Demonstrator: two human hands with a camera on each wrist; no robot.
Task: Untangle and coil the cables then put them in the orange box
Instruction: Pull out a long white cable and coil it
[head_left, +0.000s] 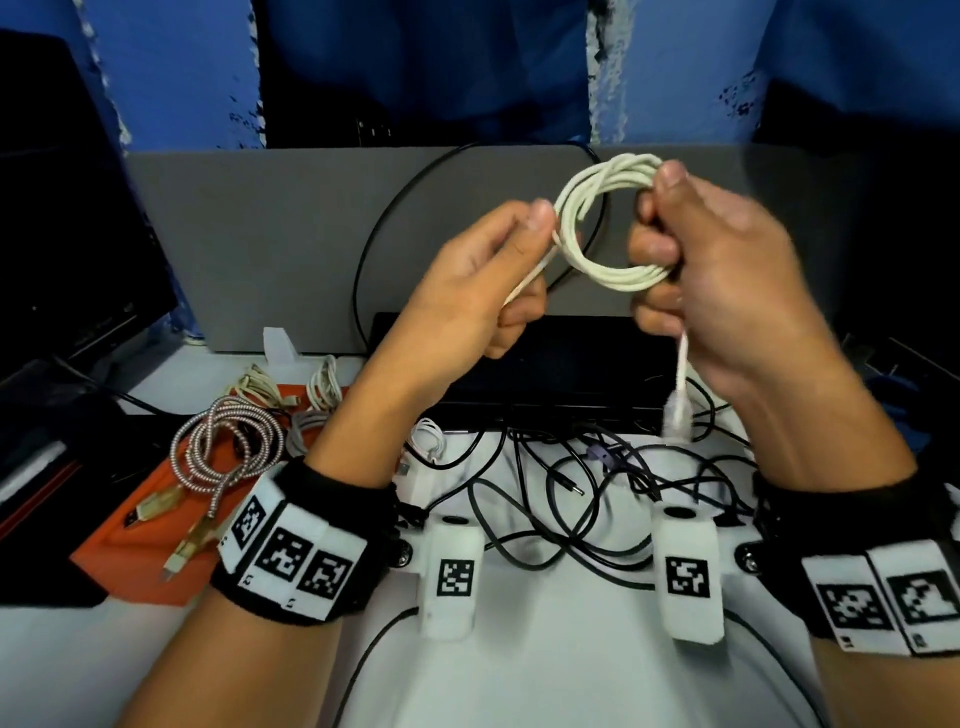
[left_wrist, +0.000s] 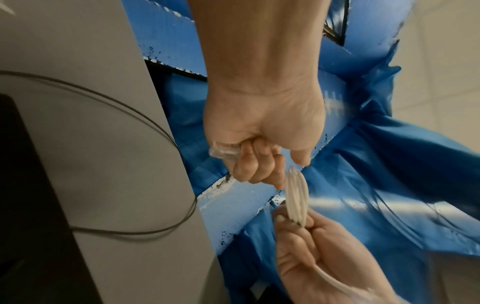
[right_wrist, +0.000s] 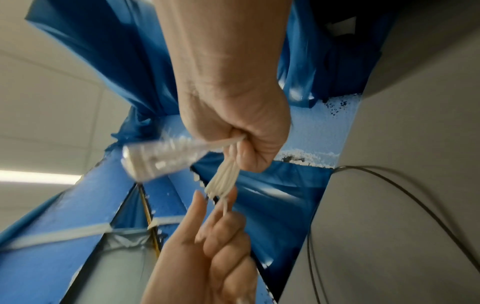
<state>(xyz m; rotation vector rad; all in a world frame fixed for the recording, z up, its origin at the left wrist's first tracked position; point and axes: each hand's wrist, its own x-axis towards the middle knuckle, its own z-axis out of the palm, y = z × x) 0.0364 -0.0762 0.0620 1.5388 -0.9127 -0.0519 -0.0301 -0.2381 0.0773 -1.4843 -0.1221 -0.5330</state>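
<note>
Bench (head_left: 519, 649): black cables (head_left: 571, 499) tangled | both hands raised, left hand (head_left: 467, 280) pinching, right hand (head_left: 727, 270) gripping white cable coil (head_left: 602, 223) | I judge coiling nearly done; next: tuck tail, carry to orange box (head_left: 150, 525), far left.

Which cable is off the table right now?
The white cable, coiled in a ring and held up between the left hand and right hand. The silver braided cable and black cables lie below.
</note>
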